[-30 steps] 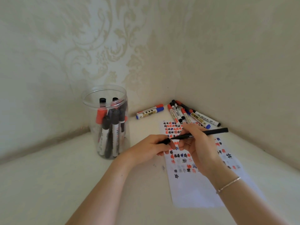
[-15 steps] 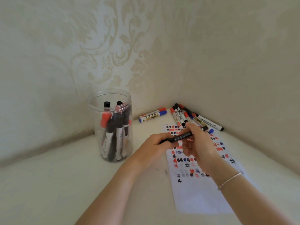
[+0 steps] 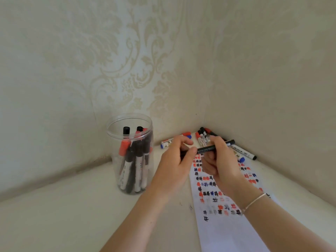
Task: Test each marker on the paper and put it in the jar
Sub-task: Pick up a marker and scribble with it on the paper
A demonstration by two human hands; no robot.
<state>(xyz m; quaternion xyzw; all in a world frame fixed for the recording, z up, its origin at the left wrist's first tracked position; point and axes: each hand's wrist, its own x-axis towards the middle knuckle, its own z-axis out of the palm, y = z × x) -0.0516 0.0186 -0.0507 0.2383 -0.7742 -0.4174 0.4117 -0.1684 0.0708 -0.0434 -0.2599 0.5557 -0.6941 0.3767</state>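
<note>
Black marker [image 3: 209, 148]: held level above paper [image 3: 227, 226], just right of jar [image 3: 130, 153]. Left hand [image 3: 174, 160] gripping cap end, right hand [image 3: 221, 160] pinching barrel; hands close together. Advised: press cap home squarely before dropping into jar.

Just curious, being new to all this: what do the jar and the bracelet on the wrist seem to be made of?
The jar looks like clear, glossy plastic, though glass is possible: the markers inside show straight through its wall, and the rim catches light. The bracelet looks like thin silvery metal, pale and shiny; its detail is too small to tell.
</note>
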